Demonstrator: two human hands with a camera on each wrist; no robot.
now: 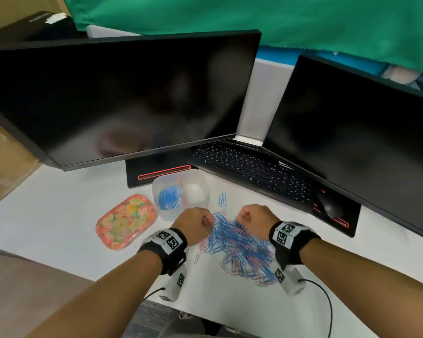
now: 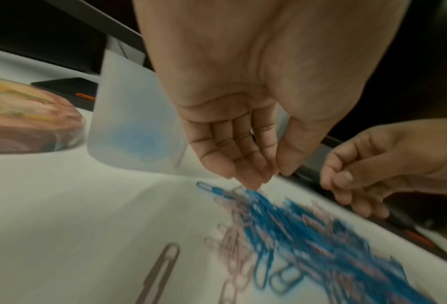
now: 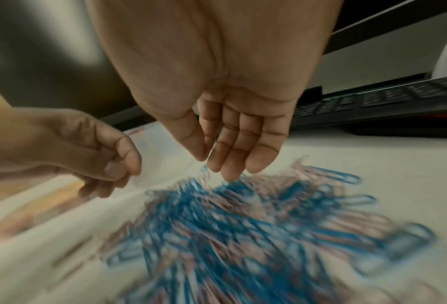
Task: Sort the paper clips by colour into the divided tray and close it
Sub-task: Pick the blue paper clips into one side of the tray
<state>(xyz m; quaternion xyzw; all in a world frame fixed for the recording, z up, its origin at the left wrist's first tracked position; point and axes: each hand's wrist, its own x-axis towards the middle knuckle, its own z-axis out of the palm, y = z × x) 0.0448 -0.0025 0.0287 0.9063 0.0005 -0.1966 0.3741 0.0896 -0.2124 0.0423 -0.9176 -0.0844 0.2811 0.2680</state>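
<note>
Two monitors stand at the back of the counter, with one keyboard and one mouse. One divided tray, one lid at its eight o'clock. The blue and pink paper clips are too many to count.

White desk bearing two dark monitors, a black keyboard and mouse; green cloth behind.

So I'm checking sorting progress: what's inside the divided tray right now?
The divided tray holds blue paper clips in its left compartment; the right compartment looks empty. Its near corner is hidden behind the left hand.
</note>
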